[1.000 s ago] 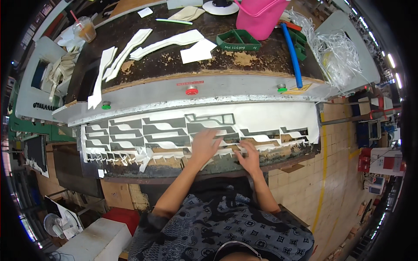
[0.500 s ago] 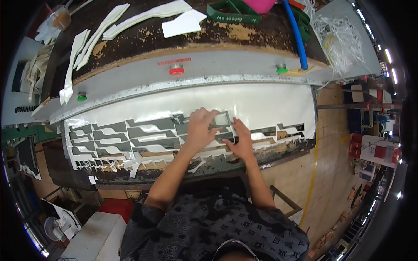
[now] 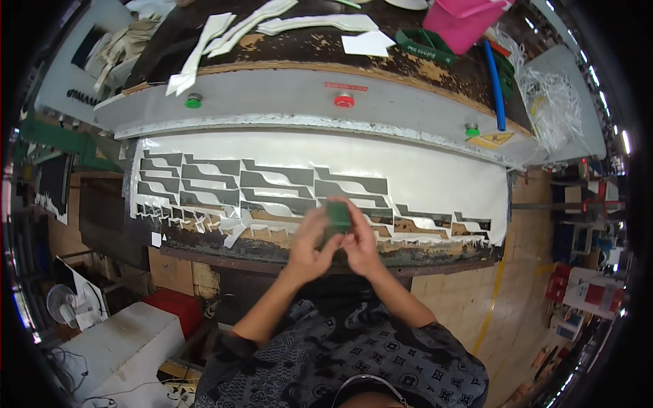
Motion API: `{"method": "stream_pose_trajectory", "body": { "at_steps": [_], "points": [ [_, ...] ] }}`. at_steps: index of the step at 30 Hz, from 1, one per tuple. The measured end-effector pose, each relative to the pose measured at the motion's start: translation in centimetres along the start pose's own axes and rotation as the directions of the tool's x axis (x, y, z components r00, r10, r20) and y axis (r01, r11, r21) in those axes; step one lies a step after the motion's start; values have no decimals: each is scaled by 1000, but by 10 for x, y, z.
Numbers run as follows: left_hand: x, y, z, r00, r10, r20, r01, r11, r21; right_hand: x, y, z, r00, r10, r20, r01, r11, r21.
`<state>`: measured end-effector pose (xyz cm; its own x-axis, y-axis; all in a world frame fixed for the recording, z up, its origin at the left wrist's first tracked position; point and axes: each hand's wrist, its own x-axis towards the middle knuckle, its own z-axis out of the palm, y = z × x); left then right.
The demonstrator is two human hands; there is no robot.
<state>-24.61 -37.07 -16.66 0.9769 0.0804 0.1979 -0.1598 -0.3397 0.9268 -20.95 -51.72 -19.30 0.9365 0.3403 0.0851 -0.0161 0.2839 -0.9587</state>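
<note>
Between my two hands, above the near part of the white sheet (image 3: 442, 173), is a green cutting die (image 3: 338, 217), tilted up and blurred by motion. My left hand (image 3: 309, 246) grips its left side with fingers and thumb. The right hand (image 3: 360, 245) closes on its right and lower side, with some fingers behind it. Rows of long curved cut-out shapes run across the sheet, and dark board shows through them. The sheet's near edge is ragged, with thin white strips hanging along it.
Beyond the sheet runs a grey beam (image 3: 272, 100) with a red button (image 3: 344, 101) and green buttons (image 3: 194, 101). Above it lie white cut pieces (image 3: 316, 24), another green die (image 3: 425, 45), a pink container (image 3: 464, 24) and a blue bar (image 3: 494, 85). White stringy scrap (image 3: 554, 112) hangs at right.
The cutting die has come up off the sheet and toward me, turning to show its green side. Another cut-out shows where it stood. The view has shifted.
</note>
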Motion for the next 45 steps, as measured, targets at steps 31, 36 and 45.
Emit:
{"method": "stream_pose_trajectory", "body": {
  "at_steps": [31, 36, 45],
  "points": [
    [-36, 21, -7, 866, 389, -313, -404, 914, 19, 44, 3, -40, 623, 644, -444, -160, 660, 734],
    [-8, 19, -18, 785, 476, -395, -547, 833, -81, 48, -40, -17, 957, 289, 5, -52, 157, 986],
    [26, 34, -35, 476, 314, -822, -399, 910, 116, 91, 2, 11, 733, 680, 23, -219, 203, 954]
  ]
}}
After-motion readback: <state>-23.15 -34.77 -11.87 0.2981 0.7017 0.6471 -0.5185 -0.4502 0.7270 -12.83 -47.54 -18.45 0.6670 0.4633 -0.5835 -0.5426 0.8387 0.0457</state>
